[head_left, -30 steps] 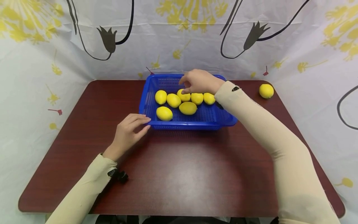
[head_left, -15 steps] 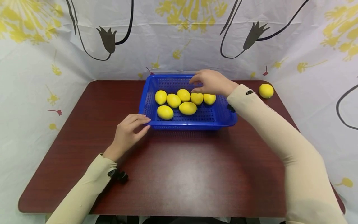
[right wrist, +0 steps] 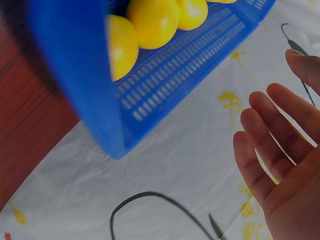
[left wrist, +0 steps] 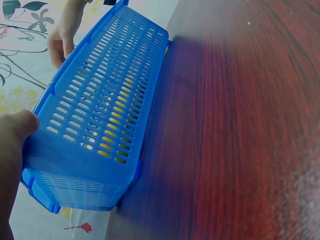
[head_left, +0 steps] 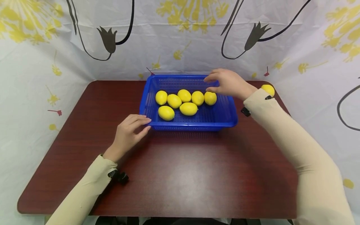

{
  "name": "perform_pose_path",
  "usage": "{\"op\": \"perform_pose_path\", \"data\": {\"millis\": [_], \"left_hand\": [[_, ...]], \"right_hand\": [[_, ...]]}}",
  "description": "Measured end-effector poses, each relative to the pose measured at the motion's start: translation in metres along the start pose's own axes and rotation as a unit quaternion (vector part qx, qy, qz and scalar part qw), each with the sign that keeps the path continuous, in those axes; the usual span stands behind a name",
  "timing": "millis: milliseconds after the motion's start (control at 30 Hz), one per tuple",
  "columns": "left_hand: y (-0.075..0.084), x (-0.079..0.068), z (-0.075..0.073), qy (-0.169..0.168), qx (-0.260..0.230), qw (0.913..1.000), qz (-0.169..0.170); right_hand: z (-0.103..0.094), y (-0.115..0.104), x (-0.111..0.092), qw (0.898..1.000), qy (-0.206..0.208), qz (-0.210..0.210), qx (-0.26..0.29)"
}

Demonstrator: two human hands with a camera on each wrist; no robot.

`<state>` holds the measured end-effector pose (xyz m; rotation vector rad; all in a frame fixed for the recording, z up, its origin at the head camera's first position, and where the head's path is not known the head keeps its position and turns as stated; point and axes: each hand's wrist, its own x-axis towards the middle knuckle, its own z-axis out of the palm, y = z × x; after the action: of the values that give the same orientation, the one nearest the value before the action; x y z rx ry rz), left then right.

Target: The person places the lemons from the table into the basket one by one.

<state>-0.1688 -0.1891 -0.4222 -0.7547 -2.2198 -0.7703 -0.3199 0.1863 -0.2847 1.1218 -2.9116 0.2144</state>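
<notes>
A blue plastic basket with slotted walls stands toward the back of the table, with several yellow lemons lying in it. At its front left corner my left hand pinches the rim; in the left wrist view the thumb lies against the basket's outer wall. My right hand is above the back right part of the basket, fingers loosely bent and thumb apart, holding nothing. From the right wrist, the palm and spread fingers appear apart from the basket.
One more lemon sits at the table's back right corner, partly covered by the right sleeve. A dark reddish-brown table bears everything. Patterned white cloth hangs behind and at both sides.
My right hand has moved rightward across the basket, from above the middle lemons to the back right rim. The front left lemon has shifted slightly. My left hand stays put.
</notes>
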Motion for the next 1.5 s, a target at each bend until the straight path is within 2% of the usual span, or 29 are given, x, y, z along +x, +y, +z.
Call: {"op": "perform_pose_path", "data": {"millis": [267, 633, 1033, 1233, 1500], "left_hand": [[0.0, -0.001, 0.0, 0.001, -0.002, 1.0, 0.001], [-0.001, -0.002, 0.001, 0.006, -0.003, 1.0, 0.007], [-0.002, -0.001, 0.002, 0.003, -0.002, 1.0, 0.008], [-0.004, -0.001, 0.002, 0.01, -0.005, 0.9998, 0.015], [-0.005, -0.001, 0.001, 0.007, -0.007, 0.9999, 0.011]], "right_hand": [[-0.004, 0.021, -0.022, 0.999, 0.038, 0.007, 0.003], [-0.011, 0.059, -0.048, 0.995, 0.066, 0.078, 0.022], [-0.025, 0.097, -0.067, 0.988, 0.11, 0.104, 0.027], [-0.03, 0.109, -0.077, 0.984, 0.114, 0.128, 0.046], [-0.027, 0.126, -0.089, 0.979, 0.111, 0.165, 0.042]]}}
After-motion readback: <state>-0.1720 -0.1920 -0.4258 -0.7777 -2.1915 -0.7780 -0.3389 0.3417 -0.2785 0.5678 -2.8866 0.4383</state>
